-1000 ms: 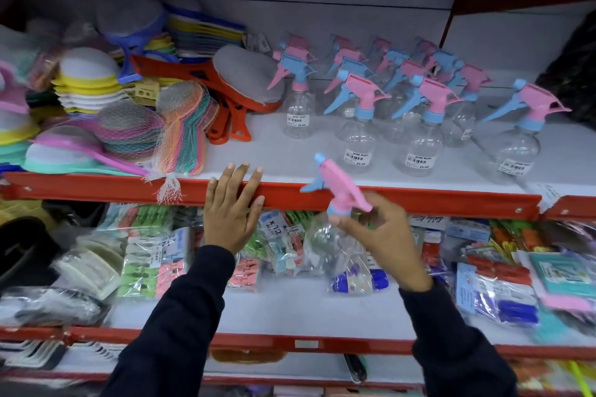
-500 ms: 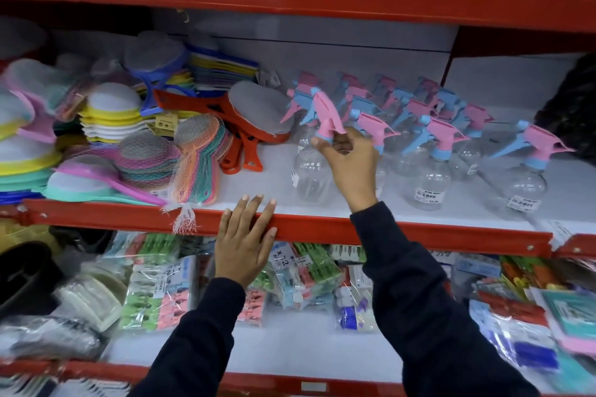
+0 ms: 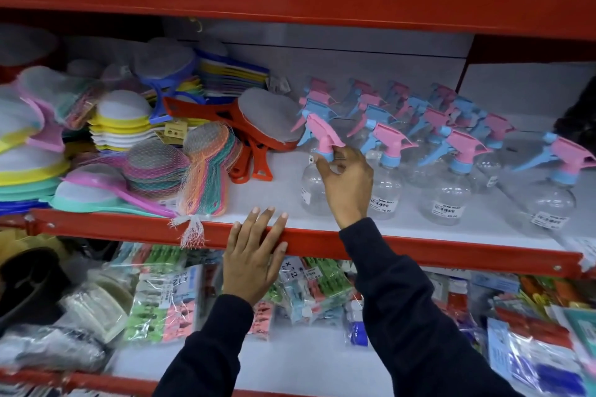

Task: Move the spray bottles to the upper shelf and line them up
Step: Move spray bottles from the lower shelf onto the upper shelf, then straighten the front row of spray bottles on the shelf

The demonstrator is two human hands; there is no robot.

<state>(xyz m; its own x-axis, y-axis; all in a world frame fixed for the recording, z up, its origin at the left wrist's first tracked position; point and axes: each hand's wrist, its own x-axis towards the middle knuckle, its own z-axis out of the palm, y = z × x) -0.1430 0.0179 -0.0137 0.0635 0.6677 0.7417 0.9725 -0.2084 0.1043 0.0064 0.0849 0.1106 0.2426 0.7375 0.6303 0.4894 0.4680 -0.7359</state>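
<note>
A: What's new with the right hand [image 3: 346,182]?

B: It has carried a bottle [image 3: 314,184] up onto the upper shelf [image 3: 258,195], fingers pinching its neck, nine o'clock of the row [image 3: 448,171].

A: The left hand [image 3: 253,263]?

B: Flat, holding nothing, on the shelf edge.

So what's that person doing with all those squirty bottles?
A person is tidying a shop shelf. Their right hand holds a clear spray bottle by its pink and blue top, setting it on the white shelf at the left end of the other bottles lined up there. Their left hand lies flat on the shelf's red edge. It looks as if the bottle is nearly in place, though the grip has not let go.
</note>
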